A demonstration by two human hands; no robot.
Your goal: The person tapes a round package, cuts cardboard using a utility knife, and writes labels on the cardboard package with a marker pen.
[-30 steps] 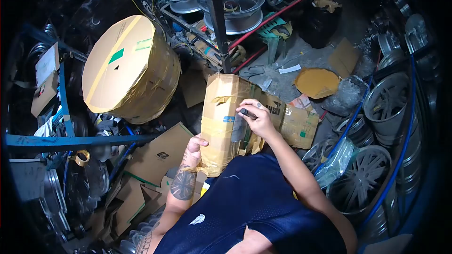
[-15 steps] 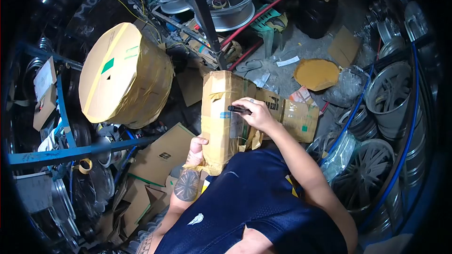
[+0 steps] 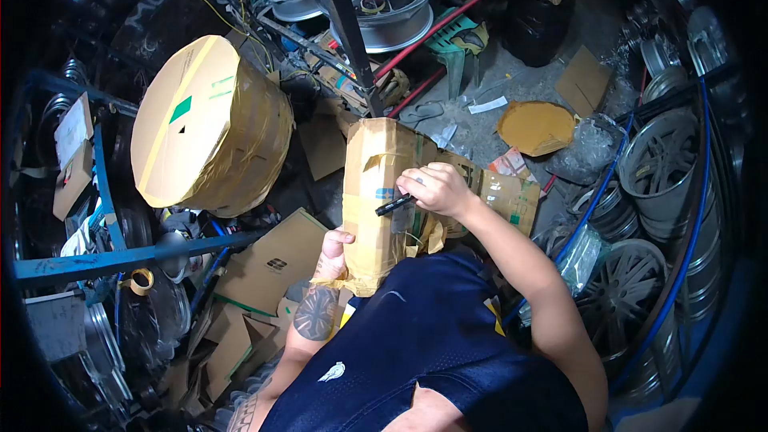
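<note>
Wheel workshop or storeroom, crowded and dim. Bare alloy rims (image 3: 398, 2) lie at the far side; more rims (image 3: 661, 162) stacked along the right, one spoked wheel (image 3: 621, 298) lying near the person's arm. A large round cardboard-wrapped package (image 3: 210, 126), taped all over, sits tilted at left. Flattened cardboard sheets (image 3: 272, 266) and scraps cover the concrete floor (image 3: 520, 80). Blue steel racking (image 3: 104, 260) runs along the left, with a tape roll (image 3: 141, 280) hanging by it. Red and green hoses (image 3: 448, 28) trail across the clutter. Clear plastic wrap (image 3: 592, 148) lies bunched beside the rims.
</note>
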